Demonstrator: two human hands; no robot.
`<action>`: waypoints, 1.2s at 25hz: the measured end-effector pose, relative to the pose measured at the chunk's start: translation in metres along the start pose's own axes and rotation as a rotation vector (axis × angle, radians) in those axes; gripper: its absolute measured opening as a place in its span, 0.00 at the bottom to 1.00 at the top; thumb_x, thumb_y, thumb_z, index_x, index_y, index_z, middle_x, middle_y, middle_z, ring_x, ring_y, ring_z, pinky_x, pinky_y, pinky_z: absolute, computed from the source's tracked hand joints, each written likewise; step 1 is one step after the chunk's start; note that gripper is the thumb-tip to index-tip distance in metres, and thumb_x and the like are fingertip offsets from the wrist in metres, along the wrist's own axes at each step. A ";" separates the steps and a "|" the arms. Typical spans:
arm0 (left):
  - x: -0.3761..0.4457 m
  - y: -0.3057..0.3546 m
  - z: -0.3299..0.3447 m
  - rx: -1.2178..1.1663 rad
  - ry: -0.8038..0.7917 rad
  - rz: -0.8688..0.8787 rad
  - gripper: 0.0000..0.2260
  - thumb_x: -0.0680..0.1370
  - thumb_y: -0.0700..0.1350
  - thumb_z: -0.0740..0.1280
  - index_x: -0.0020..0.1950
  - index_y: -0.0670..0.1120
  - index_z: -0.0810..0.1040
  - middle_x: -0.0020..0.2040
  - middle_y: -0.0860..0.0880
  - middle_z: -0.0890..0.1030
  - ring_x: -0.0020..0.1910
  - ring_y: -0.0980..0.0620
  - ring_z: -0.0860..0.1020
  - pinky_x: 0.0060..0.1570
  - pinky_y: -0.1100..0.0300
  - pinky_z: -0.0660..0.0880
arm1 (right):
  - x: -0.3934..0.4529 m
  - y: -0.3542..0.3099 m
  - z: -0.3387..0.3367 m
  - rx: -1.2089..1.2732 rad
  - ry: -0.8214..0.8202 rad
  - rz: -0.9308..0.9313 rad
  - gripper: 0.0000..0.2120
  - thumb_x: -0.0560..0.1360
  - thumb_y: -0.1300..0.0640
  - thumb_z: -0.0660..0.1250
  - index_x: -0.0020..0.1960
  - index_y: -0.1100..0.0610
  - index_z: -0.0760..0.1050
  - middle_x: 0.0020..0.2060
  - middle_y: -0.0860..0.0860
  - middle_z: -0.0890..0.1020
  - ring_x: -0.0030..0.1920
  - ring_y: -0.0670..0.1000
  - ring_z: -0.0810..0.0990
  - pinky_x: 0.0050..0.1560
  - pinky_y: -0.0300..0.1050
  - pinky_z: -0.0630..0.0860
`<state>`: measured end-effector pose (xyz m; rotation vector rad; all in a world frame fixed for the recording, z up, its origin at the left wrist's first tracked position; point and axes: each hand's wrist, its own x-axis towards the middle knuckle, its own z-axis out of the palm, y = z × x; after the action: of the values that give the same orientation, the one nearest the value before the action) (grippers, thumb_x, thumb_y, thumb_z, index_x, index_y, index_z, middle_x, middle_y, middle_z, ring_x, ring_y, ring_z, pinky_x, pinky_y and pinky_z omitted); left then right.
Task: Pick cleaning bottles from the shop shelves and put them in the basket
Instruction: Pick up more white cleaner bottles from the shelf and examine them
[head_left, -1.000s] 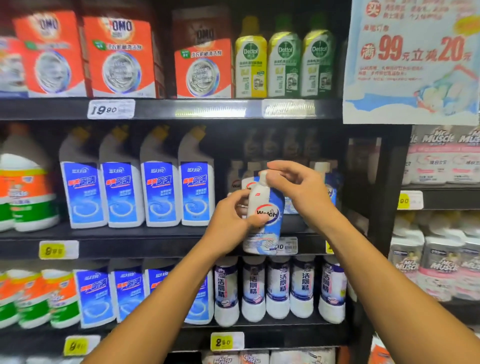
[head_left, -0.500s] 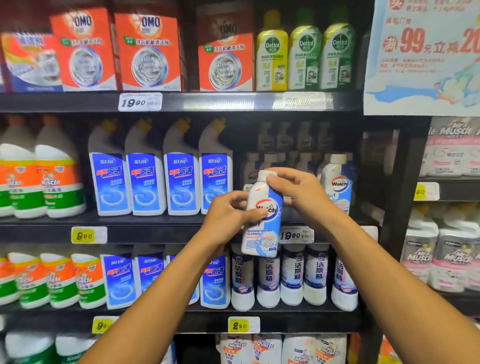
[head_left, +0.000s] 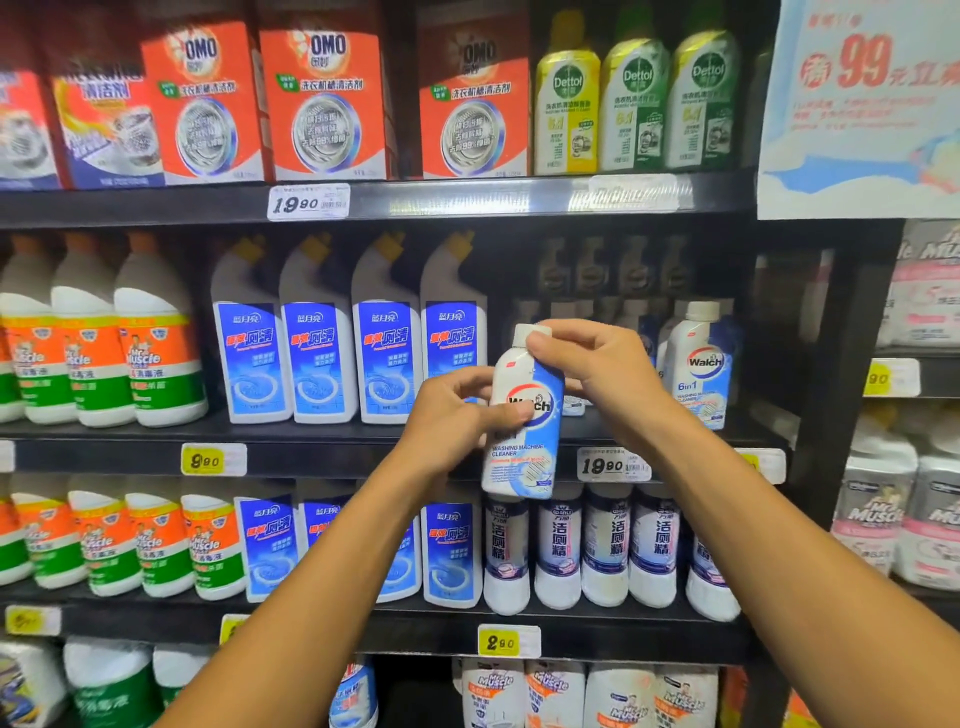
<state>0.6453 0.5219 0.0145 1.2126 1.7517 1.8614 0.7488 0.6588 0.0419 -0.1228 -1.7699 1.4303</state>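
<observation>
Head view: both hands' grip holds the Walch bottle (head_left: 524, 441) clear of the shelf edge (head_left: 363, 457).

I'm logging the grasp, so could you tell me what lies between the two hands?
In the head view, the Walch bottle lies between the left hand and right hand.

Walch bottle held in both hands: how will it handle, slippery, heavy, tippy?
The Walch bottle looks like rigid plastic, probably firm under the left hand and right hand. Its glossy label may be slick. Tall and narrow, it could tip when set down.
</observation>
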 end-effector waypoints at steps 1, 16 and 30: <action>-0.001 0.002 0.002 0.097 0.063 0.087 0.15 0.67 0.44 0.79 0.50 0.52 0.83 0.47 0.50 0.85 0.44 0.50 0.84 0.49 0.48 0.82 | -0.001 0.002 -0.002 0.074 -0.018 -0.024 0.06 0.76 0.61 0.71 0.52 0.57 0.82 0.43 0.48 0.88 0.43 0.46 0.86 0.40 0.37 0.79; -0.004 0.005 0.000 -0.167 -0.172 -0.156 0.02 0.74 0.44 0.73 0.45 0.47 0.84 0.44 0.48 0.87 0.41 0.53 0.85 0.38 0.61 0.80 | -0.006 -0.016 0.008 -0.189 0.132 -0.028 0.14 0.72 0.50 0.76 0.41 0.62 0.83 0.32 0.49 0.86 0.33 0.47 0.86 0.28 0.34 0.77; 0.001 0.009 0.003 0.066 0.002 0.253 0.18 0.70 0.38 0.77 0.56 0.53 0.80 0.51 0.48 0.83 0.45 0.57 0.82 0.46 0.60 0.82 | -0.014 0.007 -0.023 -0.028 -0.181 -0.069 0.14 0.70 0.53 0.76 0.55 0.50 0.83 0.50 0.50 0.87 0.51 0.49 0.85 0.48 0.40 0.80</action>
<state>0.6502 0.5226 0.0231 1.5200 1.7418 1.9526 0.7697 0.6708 0.0284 0.0547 -1.9223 1.4041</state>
